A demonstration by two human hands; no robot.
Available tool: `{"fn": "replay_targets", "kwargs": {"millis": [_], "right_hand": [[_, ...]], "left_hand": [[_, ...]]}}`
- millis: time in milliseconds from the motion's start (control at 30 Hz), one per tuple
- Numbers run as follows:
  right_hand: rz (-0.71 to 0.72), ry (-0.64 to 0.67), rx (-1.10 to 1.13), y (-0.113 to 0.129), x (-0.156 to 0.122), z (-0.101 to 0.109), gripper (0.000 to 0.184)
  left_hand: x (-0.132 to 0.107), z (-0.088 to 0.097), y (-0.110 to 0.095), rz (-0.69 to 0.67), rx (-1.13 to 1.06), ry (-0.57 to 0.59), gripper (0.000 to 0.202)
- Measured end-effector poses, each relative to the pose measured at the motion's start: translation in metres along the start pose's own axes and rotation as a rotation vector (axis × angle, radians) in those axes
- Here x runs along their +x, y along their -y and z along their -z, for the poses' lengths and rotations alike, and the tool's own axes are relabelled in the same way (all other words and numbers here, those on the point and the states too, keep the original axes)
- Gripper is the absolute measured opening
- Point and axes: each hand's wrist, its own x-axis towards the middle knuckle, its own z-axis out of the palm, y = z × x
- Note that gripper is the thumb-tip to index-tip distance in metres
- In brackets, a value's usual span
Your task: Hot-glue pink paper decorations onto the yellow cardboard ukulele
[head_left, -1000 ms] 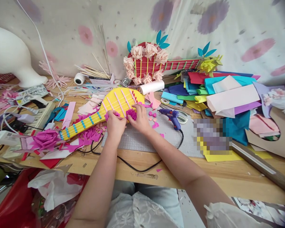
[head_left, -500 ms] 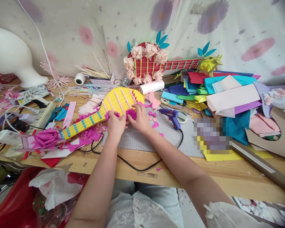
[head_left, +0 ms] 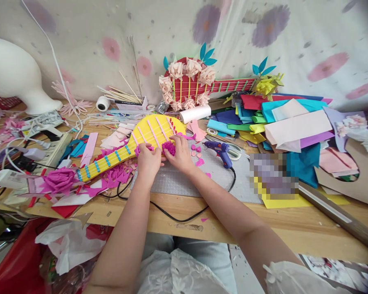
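A yellow paper instrument shaped like a lute [head_left: 147,130], with pink strips, white strings and blue frets, lies slanted on the table. Along its near edge, my left hand [head_left: 149,161] has its fingers closed over a magenta paper flower [head_left: 138,150], mostly covered. Just to its right, my right hand [head_left: 180,153] grips a second, frilled magenta flower [head_left: 168,147] against the body's lower edge. The two hands nearly touch, and some fingertips are hidden. A large magenta paper rose [head_left: 59,179] sits at the neck's far-left end.
Right of my hands, a blue glue gun [head_left: 220,152] rests beside scissors [head_left: 234,152], its black cord looping along the front. Beneath is a grey cutting mat [head_left: 184,185]. Coloured paper [head_left: 297,122] piles up at right. Behind stands a red flowered instrument [head_left: 187,83].
The camera view has shifted slightly. Both hands keep their places on the magenta flowers, with hardly any visible finger movement.
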Motion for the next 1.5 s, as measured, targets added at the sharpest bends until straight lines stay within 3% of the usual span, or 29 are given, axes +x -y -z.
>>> {"fn": "replay_targets", "kwargs": {"millis": [533,733,833,933,1000,1067,1100,1167,1333,1500], "right_hand": [[0.012,-0.012,-0.007,0.003,0.0,0.008,0.037],[-0.015,0.009,-0.032,-0.013,-0.007,0.048,0.029],[-0.087,0.112,-0.057,-0.03,-0.016,0.076,0.021],[-0.188,0.231,-0.109,-0.048,-0.028,0.095,0.014],[-0.243,0.282,-0.155,-0.057,-0.035,0.098,0.013],[-0.257,0.303,-0.19,-0.063,-0.042,0.096,0.014],[-0.252,0.304,-0.201,-0.065,-0.045,0.095,0.015],[-0.24,0.303,-0.213,-0.066,-0.048,0.094,0.014],[-0.298,0.408,-0.109,-0.066,-0.05,0.118,0.011],[-0.458,0.603,0.099,-0.067,-0.046,0.167,0.025]], "left_hand": [[0.0,-0.003,0.003,0.0,-0.141,0.003,0.032],[-0.008,0.003,-0.012,-0.151,-0.097,-0.122,0.033],[-0.015,0.003,-0.019,-0.287,-0.018,-0.245,0.032],[-0.025,-0.011,-0.02,-0.438,0.107,-0.313,0.027],[-0.032,-0.03,-0.013,-0.52,0.21,-0.217,0.02],[-0.037,-0.051,-0.002,-0.621,0.355,0.001,0.013],[-0.038,-0.062,0.004,-0.67,0.437,0.142,0.014],[-0.038,-0.079,0.016,-0.742,0.586,0.313,0.023],[-0.027,-0.097,0.029,-0.878,0.647,0.379,0.035],[-0.02,-0.1,0.029,-0.814,0.67,0.352,0.032]]}}
